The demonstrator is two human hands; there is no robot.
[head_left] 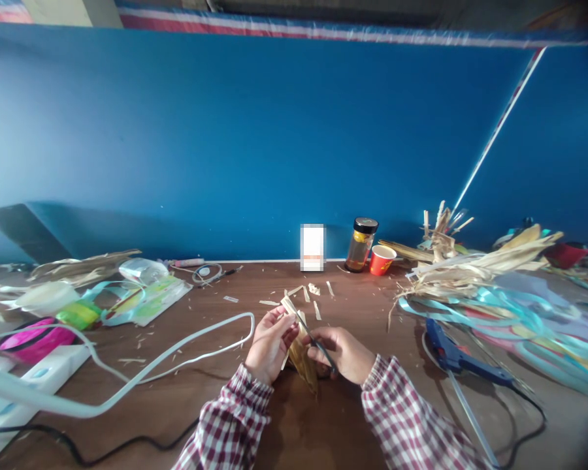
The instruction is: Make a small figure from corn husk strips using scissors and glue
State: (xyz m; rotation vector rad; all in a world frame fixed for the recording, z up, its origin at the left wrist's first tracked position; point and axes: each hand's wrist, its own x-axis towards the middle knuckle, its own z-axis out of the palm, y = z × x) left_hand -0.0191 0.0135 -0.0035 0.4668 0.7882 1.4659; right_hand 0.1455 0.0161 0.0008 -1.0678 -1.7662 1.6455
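A: What is the left hand holding?

B: A dried husk, by the look of it. The thumb and fingertips are pinched together on its upper end.

A: How does the husk look?

B: Pale straw at the top, where stiff, narrow strips stick up past the fingers. Lower down it turns golden brown, widens into a creased, layered leaf, and tapers to a point hanging toward the wearer.

A: And where is it exactly?

B: Between the two hands, over the near middle of the brown table. I can't tell whether its tip touches the surface.

A: The right hand?

B: Its fingers are curled and closed around a slim dark tool, which slants across the front of the husk. Whether it's a pair of scissors, I can't tell.

A: Anything close by?

B: Pale scraps lie scattered just beyond the hands. Past them stand a lidded jar and, right beside it, a red paper cup.

A: More husks anywhere?

B: Yes, a loose heap of husks off to the right, long and cream-coloured, with a blue glue gun lying nearer the wearer.
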